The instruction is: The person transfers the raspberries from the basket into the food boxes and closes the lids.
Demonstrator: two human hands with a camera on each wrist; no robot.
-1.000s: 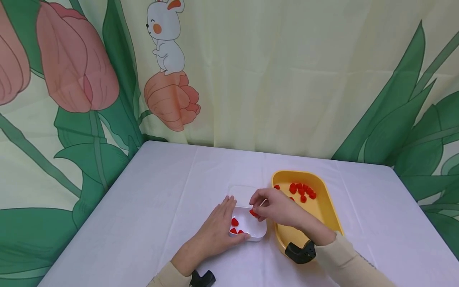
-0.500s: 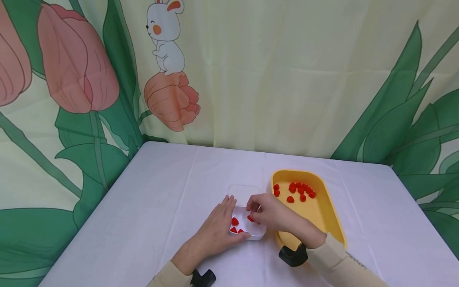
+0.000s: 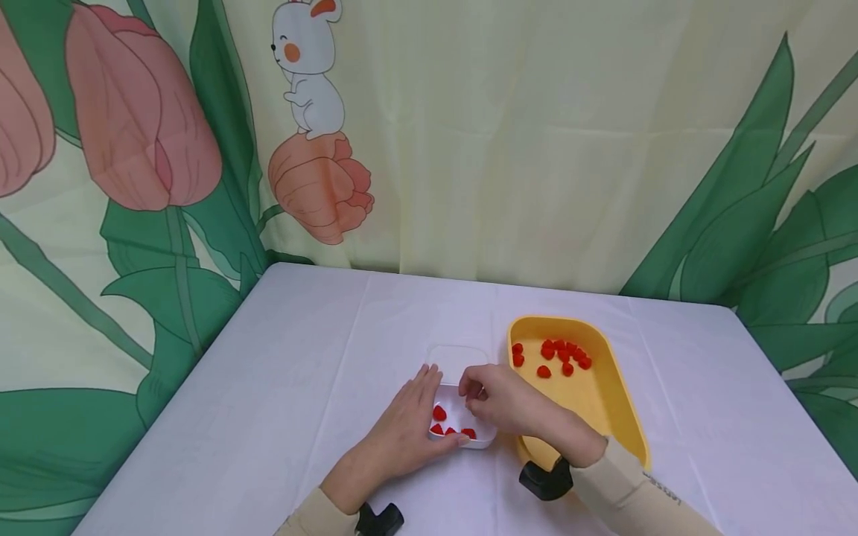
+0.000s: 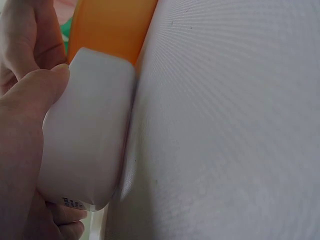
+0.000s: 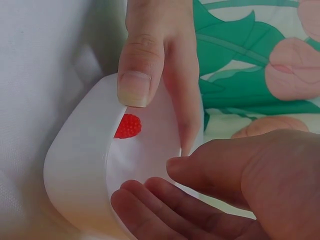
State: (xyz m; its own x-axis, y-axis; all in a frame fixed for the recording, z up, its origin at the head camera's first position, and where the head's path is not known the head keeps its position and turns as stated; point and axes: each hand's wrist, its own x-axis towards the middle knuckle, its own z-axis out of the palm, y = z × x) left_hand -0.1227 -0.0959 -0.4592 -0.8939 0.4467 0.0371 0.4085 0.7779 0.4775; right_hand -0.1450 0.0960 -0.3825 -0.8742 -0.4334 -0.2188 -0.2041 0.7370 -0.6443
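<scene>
A small white box stands on the table with several red raspberries inside. My left hand grips its left side, thumb over the near rim and fingers along the wall. In the left wrist view that thumb hooks over the edge of the box. Over the box's right side is my right hand, fingers loosely bent. The right wrist view shows a gap between its thumb and fingertips with nothing in it, and one raspberry lies deeper in the box.
A yellow tray stands right beside the box, partly under my right forearm, with several more raspberries toward its far end. Behind the box lies its clear lid, folded back. A printed curtain hangs behind the table.
My right hand has lowered a raspberry into the box and let it go; it now lies near the front wall. The left hand has stayed in place.
</scene>
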